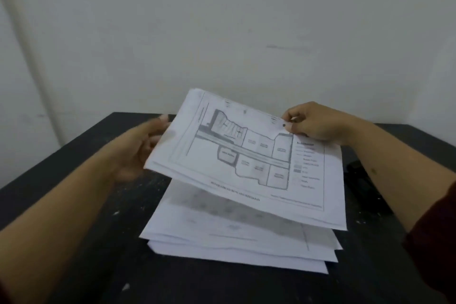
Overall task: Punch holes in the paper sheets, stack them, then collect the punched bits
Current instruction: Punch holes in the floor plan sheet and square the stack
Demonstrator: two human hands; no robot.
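I am looking down at a black table (74, 205) set against a pale wall (222, 20); both hands are lifting a printed sheet (246, 155) above the paper stack (234, 237), which is lying at about 6 o'clock from the sheet, near the table's middle, its layers slightly fanned at the near edge; the sheet is carrying a map-like drawing with a legend toward 3 o'clock, and it is tilting, the near edge hanging lower and clear of the stack. The left hand (138, 150) is gripping the sheet's edge at 9 o'clock, fingers curled under the paper, blurred; the right hand (313, 123) is pinching the far corner at about 1 o'clock, thumb and fingertips closed on the paper; a small dark punched hole (283, 125) is showing just beside that pinch. A black object (362, 180), possibly the hole punch, is lying on the table at 3 o'clock, partly hidden behind the right forearm; I cannot tell its shape clearly. A dark red sleeve (434, 237) is covering the right arm near 4 o'clock; pale specks are scattering across the tabletop.
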